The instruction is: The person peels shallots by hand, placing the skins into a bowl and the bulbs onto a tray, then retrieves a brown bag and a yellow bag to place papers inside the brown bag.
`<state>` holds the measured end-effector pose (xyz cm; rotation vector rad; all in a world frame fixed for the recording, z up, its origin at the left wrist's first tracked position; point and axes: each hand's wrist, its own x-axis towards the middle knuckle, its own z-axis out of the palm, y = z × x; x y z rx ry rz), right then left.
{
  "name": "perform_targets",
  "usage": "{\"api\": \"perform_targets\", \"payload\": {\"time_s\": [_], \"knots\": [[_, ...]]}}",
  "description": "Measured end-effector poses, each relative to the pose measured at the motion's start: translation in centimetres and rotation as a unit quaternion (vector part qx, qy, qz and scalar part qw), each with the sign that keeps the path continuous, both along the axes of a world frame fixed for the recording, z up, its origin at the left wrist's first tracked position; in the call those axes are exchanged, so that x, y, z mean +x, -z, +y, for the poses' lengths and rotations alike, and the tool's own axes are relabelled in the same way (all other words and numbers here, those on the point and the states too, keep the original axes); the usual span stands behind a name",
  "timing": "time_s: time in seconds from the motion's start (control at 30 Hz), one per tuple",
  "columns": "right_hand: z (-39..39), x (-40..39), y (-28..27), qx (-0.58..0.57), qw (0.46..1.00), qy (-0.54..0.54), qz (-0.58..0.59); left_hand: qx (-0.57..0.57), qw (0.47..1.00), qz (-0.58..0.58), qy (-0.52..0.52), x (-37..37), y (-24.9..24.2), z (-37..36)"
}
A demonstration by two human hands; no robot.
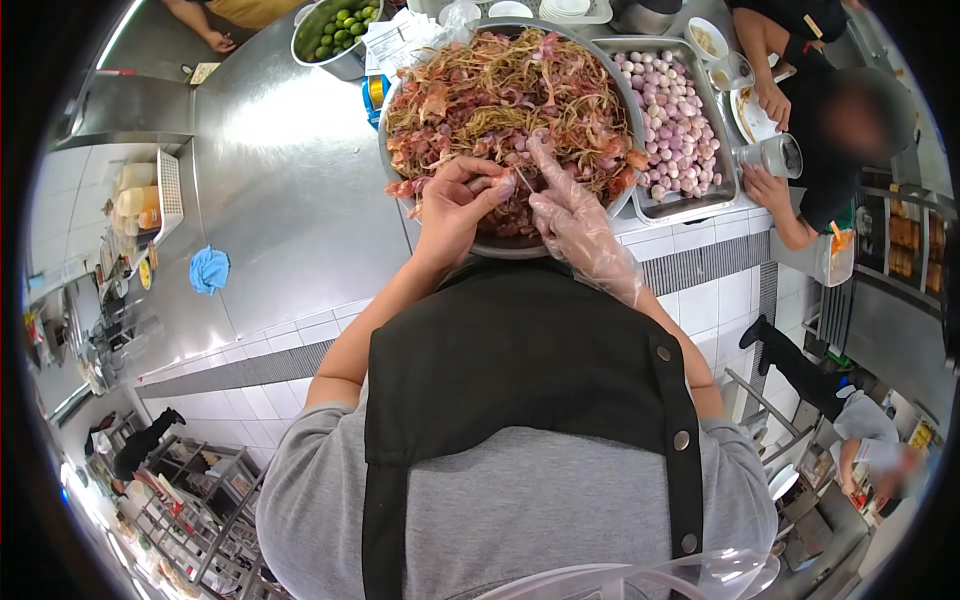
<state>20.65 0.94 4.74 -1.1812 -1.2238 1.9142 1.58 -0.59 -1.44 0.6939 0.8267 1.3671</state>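
Peeling looks under way: left hand [455,205] pinches a shallot [503,184] over the heaped bowl [620,95], gloved right hand [565,210] half-open beside it; stripping skin next needs a firm pinch.

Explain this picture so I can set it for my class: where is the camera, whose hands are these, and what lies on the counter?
There is no machine here. One camera sits on a person's head and looks down over their apron at their own hands. The left hand is bare and pinches a small pinkish piece, too small to name. The right hand, in a clear plastic glove, rests open on the heap. Both work over a big metal bowl of peelings on a steel counter. Beside it are a tray of peeled pinkish bulbs, a bowl of limes and a blue cloth. At the right, another person's hand holds a metal can.
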Motion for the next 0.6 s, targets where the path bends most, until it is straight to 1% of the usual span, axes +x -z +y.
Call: {"api": "perform_targets", "payload": {"time_s": [0.07,0.2,0.27,0.3,0.37,0.4,0.47,0.6], "knots": [[-0.2,0.2,0.2,-0.060,0.997,-0.038,-0.002,0.015,1.000,0.006,-0.003,0.0,0.4,-0.1],[-0.5,-0.4,0.7,-0.075,0.996,-0.029,-0.029,0.020,1.000,0.022,0.001,-0.1,0.4,-0.1],[-0.6,-0.4,2.2,0.013,1.000,-0.018,-0.018,0.026,0.998,0.052,0.006,-0.2,0.7,-0.2],[-0.5,-0.3,3.0,0.013,1.000,-0.017,-0.018,0.026,0.998,0.052,0.007,-0.2,0.7,-0.2],[-0.2,0.0,4.2,0.062,0.991,-0.068,-0.096,0.014,0.998,0.057,0.007,-0.2,0.7,-0.3],[-0.2,-0.1,4.1,0.061,0.991,-0.067,-0.096,0.014,0.998,0.057,0.008,-0.1,0.6,-0.2],[-0.3,-0.5,4.1,0.048,0.997,-0.024,-0.056,0.014,0.998,0.056,-0.007,0.2,0.4,-0.1],[0.0,-0.5,3.4,0.021,0.999,0.001,-0.025,0.019,0.998,0.052,-0.008,0.6,0.9,0.0]]}}
